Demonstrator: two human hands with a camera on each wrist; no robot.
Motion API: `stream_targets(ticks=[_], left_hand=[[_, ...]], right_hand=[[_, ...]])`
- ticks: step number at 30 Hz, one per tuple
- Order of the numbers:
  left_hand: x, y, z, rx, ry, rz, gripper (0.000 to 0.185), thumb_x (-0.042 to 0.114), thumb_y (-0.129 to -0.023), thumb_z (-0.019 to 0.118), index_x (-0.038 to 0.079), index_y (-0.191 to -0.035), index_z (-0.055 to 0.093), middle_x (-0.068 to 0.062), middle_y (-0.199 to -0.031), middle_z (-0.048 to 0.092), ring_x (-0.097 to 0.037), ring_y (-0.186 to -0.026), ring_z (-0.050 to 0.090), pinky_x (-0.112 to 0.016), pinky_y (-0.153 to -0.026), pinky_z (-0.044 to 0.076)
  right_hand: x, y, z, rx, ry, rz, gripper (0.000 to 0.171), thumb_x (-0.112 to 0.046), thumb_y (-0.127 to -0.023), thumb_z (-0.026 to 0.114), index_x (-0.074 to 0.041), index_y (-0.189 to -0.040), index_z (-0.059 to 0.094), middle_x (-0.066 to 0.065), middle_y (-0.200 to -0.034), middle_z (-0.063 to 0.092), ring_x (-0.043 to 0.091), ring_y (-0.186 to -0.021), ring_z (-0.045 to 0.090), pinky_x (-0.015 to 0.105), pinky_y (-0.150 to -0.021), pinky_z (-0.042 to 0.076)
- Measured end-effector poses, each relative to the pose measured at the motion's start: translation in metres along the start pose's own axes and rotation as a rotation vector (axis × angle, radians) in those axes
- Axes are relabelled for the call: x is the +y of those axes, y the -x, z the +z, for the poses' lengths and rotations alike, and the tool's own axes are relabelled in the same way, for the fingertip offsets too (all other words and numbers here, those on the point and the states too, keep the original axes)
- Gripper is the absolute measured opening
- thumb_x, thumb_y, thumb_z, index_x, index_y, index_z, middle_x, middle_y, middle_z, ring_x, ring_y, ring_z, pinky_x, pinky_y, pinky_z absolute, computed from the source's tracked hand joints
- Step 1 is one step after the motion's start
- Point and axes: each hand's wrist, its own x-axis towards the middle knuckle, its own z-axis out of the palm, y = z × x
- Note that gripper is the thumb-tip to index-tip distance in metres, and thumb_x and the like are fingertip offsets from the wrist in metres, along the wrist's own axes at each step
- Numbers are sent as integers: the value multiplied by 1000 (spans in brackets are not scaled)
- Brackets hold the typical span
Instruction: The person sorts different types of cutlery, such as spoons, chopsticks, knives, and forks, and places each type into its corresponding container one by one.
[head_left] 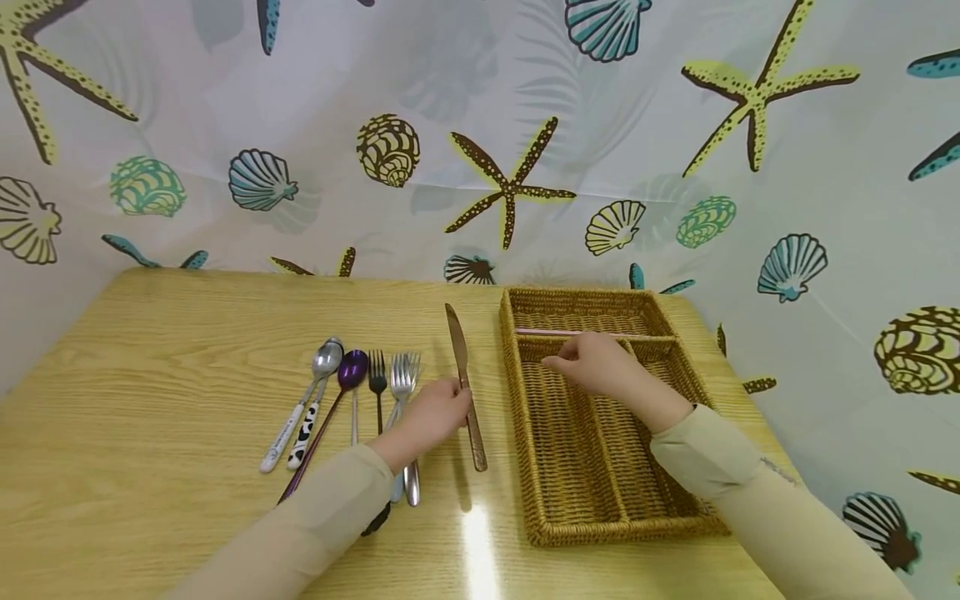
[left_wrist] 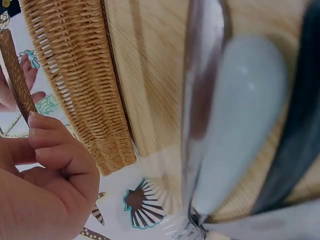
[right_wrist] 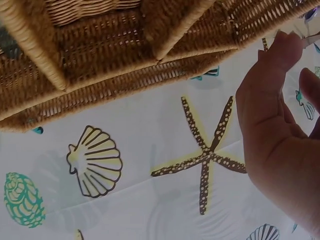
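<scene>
Counted left of the wicker tray: two spoons with patterned handles, one purple spoon, one dark fork, two silver forks, one bronze knife. The knife lies just left of the tray, parallel to its wall. Left hand reaches forward, fingers curled, pinching the knife's handle. Right hand hovers over the tray's cross divider, fingers loosely bent, holding nothing. One pink stick lies in the tray's far compartment. Bare tabletop spreads left of the tray.
</scene>
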Motion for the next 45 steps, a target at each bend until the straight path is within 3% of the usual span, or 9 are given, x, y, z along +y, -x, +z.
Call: stream_targets(ticks=[5,12,16,20,24,29,33,36,45], left_hand=[[8,0,8,-7,8,30,29,20,-98,34,6,-80,52,-4,-67,52,-14,-56,43,-25,-51,35],[19,-1,18,-45,-32,80,31,19,-99,31,11,-72,42,1,-57,41,-12,-48,33,-25,-47,30],[23,-3,23,-13,-108,116,32,18,-99,30,11,-70,43,1,-56,38,-12,-47,32,-25,-46,29],[25,-4,28,27,-190,134,33,17,-98,32,0,-90,59,0,-58,39,-13,-48,35,-26,-45,31],[25,-5,34,45,-243,141,36,16,-96,34,-4,-111,59,0,-57,40,-14,-46,39,-27,-43,33],[24,-4,37,40,-200,174,33,23,-99,32,6,-93,61,1,-56,39,-14,-47,38,-28,-44,33],[23,-1,34,7,-154,175,34,31,-100,34,13,-79,54,2,-57,41,-13,-49,37,-26,-45,31],[20,3,29,4,-178,169,35,34,-99,36,14,-73,50,3,-57,41,-13,-50,37,-25,-46,30],[-3,5,3,44,-247,72,32,33,-96,45,12,-73,54,3,-56,43,-10,-48,35,-23,-44,28]], right_hand=[[-13,-5,11,-10,-24,-16,47,-43,-95,49,-16,-55,46,-4,-45,36,11,-41,33,28,-51,37],[-31,-10,22,3,-10,-19,55,-51,-92,48,-19,-49,38,-5,-43,36,10,-40,30,24,-44,27],[-40,-12,26,18,20,-29,56,-53,-92,48,-19,-48,37,-6,-44,32,9,-41,27,23,-42,24],[-47,-13,30,-5,23,-44,53,-45,-93,51,-19,-48,38,-7,-43,31,8,-40,27,22,-42,24],[-49,-14,32,-30,-16,-64,51,-29,-94,53,-18,-46,36,-7,-41,31,7,-38,28,21,-43,28],[-48,-13,32,-41,-53,-81,50,-20,-93,51,-17,-46,34,-7,-41,29,7,-38,31,20,-46,32],[-44,-10,28,-59,-85,-57,48,-18,-94,50,-16,-47,38,-6,-41,37,7,-38,38,19,-46,35],[-39,-9,22,-65,-76,-44,46,-19,-95,49,-13,-49,45,-5,-42,44,8,-38,39,20,-48,36],[-11,2,-8,-100,-13,-2,38,-20,-96,46,-10,-61,56,-1,-49,50,10,-44,43,24,-48,37]])
